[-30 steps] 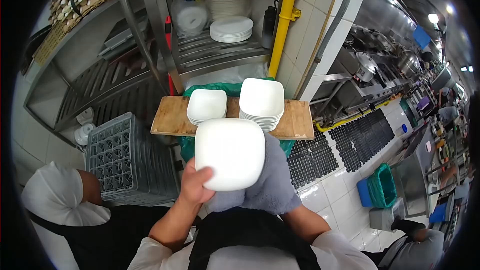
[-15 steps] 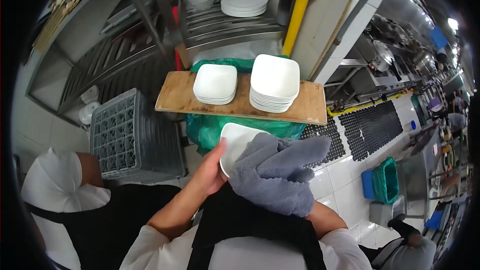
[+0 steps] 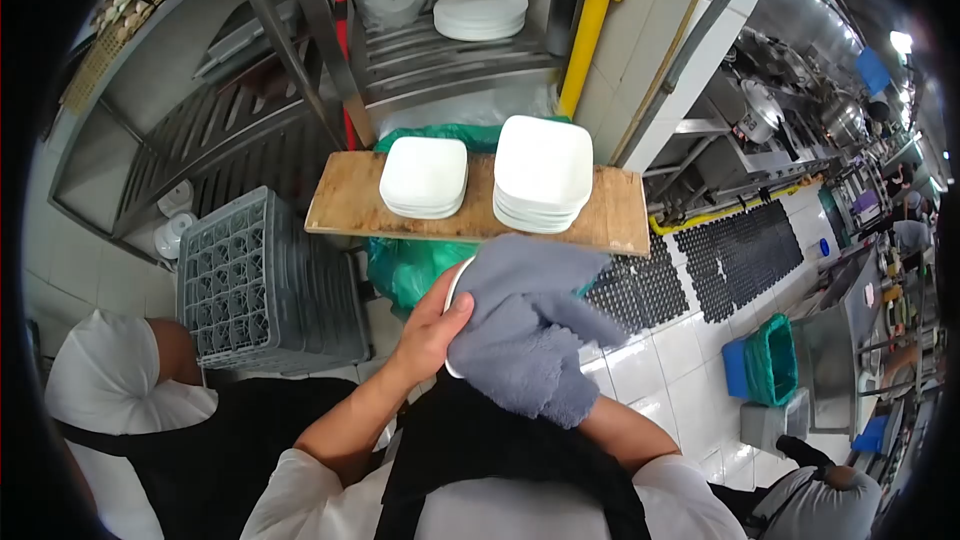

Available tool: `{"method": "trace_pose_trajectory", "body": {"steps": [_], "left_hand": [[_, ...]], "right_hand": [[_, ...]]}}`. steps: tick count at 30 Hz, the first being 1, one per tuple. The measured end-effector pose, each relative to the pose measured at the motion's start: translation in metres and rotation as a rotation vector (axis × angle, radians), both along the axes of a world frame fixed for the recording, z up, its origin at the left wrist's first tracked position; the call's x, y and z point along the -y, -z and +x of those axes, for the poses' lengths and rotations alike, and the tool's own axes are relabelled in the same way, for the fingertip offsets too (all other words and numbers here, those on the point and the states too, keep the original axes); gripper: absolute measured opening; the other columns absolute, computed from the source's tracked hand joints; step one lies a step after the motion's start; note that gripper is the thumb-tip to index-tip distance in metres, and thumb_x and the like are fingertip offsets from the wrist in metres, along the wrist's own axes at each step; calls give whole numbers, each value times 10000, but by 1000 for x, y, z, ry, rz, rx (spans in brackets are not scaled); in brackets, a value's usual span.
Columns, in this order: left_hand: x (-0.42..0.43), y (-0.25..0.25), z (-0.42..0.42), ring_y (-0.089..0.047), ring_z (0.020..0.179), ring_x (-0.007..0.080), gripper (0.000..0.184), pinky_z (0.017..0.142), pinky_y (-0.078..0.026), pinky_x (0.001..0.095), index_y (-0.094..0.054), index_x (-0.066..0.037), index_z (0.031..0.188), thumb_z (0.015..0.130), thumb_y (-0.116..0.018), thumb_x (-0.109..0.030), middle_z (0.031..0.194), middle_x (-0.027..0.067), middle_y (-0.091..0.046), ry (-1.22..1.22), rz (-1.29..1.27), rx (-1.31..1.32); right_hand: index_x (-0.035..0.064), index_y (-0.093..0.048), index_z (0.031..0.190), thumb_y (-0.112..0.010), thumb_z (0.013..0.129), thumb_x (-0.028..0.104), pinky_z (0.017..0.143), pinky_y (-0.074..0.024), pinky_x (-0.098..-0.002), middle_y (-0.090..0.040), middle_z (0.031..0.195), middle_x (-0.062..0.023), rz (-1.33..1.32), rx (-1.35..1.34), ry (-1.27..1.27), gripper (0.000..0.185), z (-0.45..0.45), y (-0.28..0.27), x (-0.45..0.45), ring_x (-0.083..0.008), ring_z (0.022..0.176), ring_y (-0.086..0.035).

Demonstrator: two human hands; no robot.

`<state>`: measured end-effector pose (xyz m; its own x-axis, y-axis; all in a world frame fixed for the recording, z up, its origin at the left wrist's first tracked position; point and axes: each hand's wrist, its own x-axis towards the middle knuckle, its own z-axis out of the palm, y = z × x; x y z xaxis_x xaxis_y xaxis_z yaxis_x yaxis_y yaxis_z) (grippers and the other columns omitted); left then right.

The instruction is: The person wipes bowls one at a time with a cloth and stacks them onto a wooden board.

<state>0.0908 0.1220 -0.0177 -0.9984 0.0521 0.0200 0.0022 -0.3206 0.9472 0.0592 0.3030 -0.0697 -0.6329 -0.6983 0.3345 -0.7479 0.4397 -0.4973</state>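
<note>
My left hand (image 3: 430, 337) grips a white square bowl (image 3: 458, 280) by its left side, thumb over the near edge. Only a strip of that bowl's rim shows, because a grey cloth (image 3: 525, 330) drapes over it. The cloth covers my right hand, which holds it against the bowl; only the right forearm (image 3: 628, 432) emerges below. Just beyond, a wooden board (image 3: 335, 195) bears two stacks of white square dishes: a smaller stack (image 3: 423, 177) at left and a larger stack (image 3: 543, 165) at right.
Grey glass racks (image 3: 228, 275) stand stacked at left, beside a person in a white cap (image 3: 105, 370). Round white plates (image 3: 480, 15) sit on the metal shelf behind. A yellow pipe (image 3: 592, 30) rises at the back. Black mats (image 3: 740, 260) and a green-lined bin (image 3: 770, 360) are at right.
The cloth has shifted left over the bowl and now hides nearly all of its inside. My left thumb has come over the bowl's near edge. The view has shifted slightly.
</note>
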Motion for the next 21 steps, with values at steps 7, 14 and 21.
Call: {"method": "trace_pose_trajectory", "body": {"steps": [7, 14, 21], "left_hand": [[28, 2, -11, -519, 1201, 164, 510, 1033, -398, 308, -403, 3, 1450, 1020, -524, -244, 1327, 93, -558, -8, 50, 141], [37, 18, -14, -571, 1168, 202, 510, 1011, -448, 336, -405, -10, 1446, 997, -549, -204, 1326, 119, -565, -178, 224, 129], [33, 8, 8, -486, 1315, 225, 619, 1117, -357, 364, -326, -16, 1521, 961, -571, -118, 1468, 132, -477, 153, 16, 24]], "right_hand": [[80, -538, 1289, -600, 929, 206, 913, -492, -417, -565, 1185, -76, 569, -1104, -28, 385, -8, 31, -10, -235, 1175, -519], [204, -626, 1142, -680, 702, 136, 693, -438, -421, -527, 1100, -76, 546, -225, 125, 449, -1, -148, -20, -275, 954, -526], [77, -555, 1215, -789, 589, 187, 900, -463, -519, -452, 1230, -251, 35, -161, 359, 678, 3, -106, -48, -467, 1094, -495]]}}
